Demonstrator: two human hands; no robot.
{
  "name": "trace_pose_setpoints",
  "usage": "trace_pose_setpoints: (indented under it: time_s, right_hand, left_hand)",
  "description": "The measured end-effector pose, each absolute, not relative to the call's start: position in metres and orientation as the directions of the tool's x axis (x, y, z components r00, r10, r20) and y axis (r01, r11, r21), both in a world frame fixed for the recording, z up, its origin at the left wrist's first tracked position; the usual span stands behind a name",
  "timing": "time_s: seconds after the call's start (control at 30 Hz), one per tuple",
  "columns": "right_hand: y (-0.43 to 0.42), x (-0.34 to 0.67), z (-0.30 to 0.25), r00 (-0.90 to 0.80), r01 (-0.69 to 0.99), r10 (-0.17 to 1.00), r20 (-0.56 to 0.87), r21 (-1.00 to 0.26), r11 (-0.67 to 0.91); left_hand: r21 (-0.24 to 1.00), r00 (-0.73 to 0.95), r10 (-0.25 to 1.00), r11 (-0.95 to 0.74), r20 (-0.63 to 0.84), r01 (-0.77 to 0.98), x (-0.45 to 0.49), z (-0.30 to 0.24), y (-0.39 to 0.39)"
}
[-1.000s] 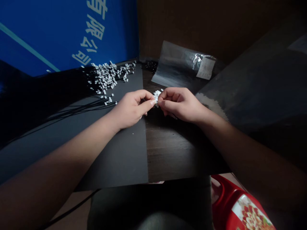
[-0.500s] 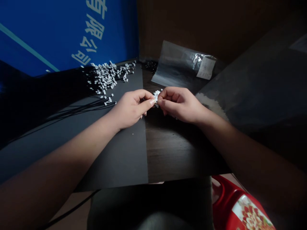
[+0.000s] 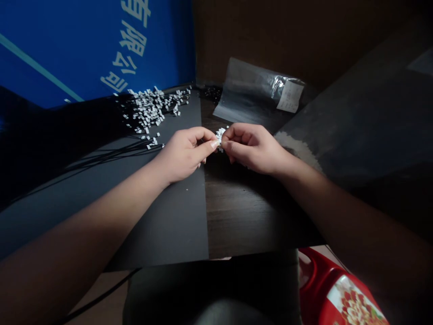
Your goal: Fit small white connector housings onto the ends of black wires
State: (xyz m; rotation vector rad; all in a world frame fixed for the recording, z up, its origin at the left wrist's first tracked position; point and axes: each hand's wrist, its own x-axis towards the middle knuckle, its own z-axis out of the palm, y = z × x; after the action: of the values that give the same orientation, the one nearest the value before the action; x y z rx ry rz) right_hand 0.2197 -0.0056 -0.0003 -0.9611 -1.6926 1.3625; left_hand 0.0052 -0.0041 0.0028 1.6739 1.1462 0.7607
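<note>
Head view: we record the left hand (image 3: 184, 153) and right hand (image 3: 253, 148) both pinching a cluster of small white pieces (image 3: 220, 135) between their fingertips, just over the right edge of the black sheet (image 3: 176, 225). A scattered heap of white pieces (image 3: 149, 110) lies at the sheet's far end, thin black wires (image 3: 118, 155) beside it; a clear plastic bag (image 3: 253, 92) lies beyond its right edge.

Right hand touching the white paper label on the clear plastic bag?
Apart. The head view shows the right hand well below and left of the white paper label, with a stretch of the clear plastic bag between them.
</note>
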Motion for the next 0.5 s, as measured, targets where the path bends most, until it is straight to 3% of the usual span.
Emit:
trace_pose_setpoints:
  time_s: [0.5]
  right_hand:
    - [-0.0058,0.2173,-0.0017,-0.418,0.093,0.904,0.088,-0.986,0.139]
  left_hand:
    - [0.937,0.367,0.93,-0.1,-0.032,0.335,0.0052,0.0015,-0.0037]
